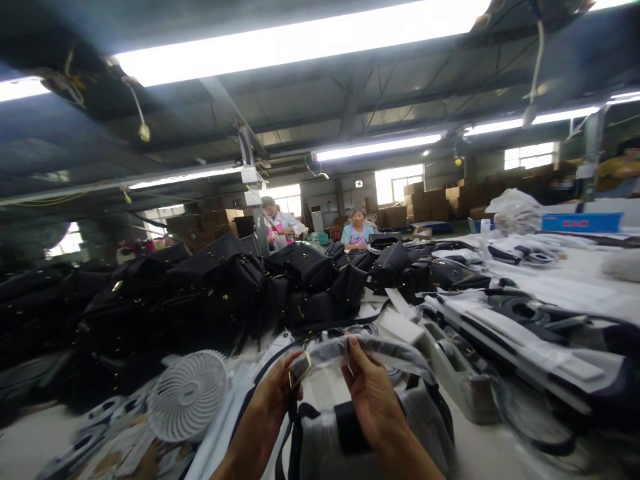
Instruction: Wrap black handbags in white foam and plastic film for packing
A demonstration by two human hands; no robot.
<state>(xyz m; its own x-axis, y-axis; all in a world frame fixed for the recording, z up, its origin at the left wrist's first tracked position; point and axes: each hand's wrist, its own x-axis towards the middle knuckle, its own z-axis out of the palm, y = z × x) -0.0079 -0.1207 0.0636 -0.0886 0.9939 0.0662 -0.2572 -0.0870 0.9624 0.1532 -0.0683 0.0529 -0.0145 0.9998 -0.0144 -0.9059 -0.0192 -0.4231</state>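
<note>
A black handbag (320, 443), partly covered in pale wrapping, stands right in front of me. Its curved handle (385, 347) arches up, sheathed in thin whitish film. My left hand (273, 400) is closed on the handle's left end, beside a gold-coloured metal buckle (300, 369). My right hand (370, 393) pinches the film-covered handle near its middle, thumb on top. The lower part of the bag is cut off by the frame and partly hidden behind my right forearm.
Black bags (220, 287) lie heaped across the table's far side. A white round fan (189, 395) is left of my hands. To the right are a grey plastic holder (463, 380) and white-wrapped bag parts (520, 347). A blue box (583, 223) stands farther back. Two people sit or stand beyond the heap.
</note>
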